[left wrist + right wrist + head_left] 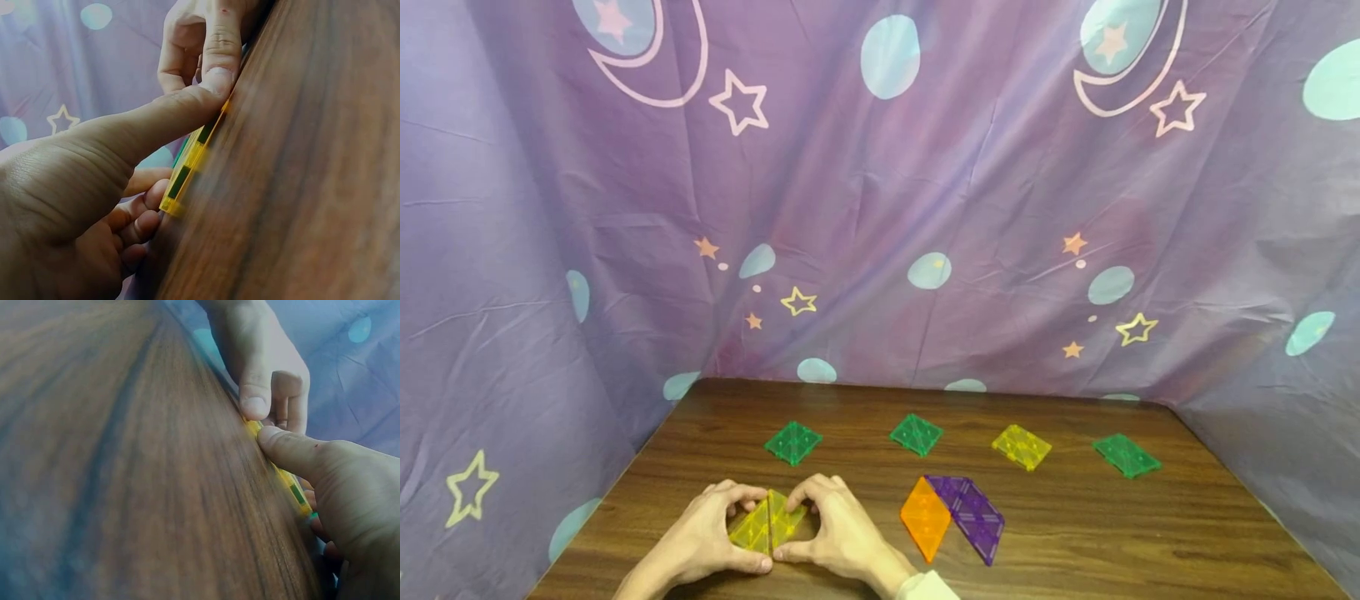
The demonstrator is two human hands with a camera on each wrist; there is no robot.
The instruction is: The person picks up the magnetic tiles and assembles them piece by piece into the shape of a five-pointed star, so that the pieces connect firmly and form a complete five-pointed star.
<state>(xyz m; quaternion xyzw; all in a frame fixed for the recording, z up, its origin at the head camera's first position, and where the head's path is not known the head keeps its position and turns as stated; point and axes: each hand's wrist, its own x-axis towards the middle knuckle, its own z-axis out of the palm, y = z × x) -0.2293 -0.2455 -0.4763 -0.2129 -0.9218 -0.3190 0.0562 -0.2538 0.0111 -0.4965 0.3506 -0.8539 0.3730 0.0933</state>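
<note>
In the head view, two clear yellow magnetic tiles lie side by side at the front left of the table, a thin dark seam between them. My left hand (702, 527) grips the left yellow tile (749, 531), thumb at its near edge and fingers at its far side. The right yellow tile (784, 520) is pinched by my right hand (844, 527) between thumb and fingers. Both thumbs come close together at the seam. Seen edge-on in the left wrist view, a yellow tile (195, 153) is low over the wood; the right wrist view shows a yellow edge (291, 485) too.
Right of my hands lie an orange diamond tile (925, 518) and a purple tile shape (976, 515), touching. Along the back are green tiles (793, 442), a yellow tile (1022, 447) and another green tile (1126, 455). A purple curtain (880, 208) encloses the table (1075, 542).
</note>
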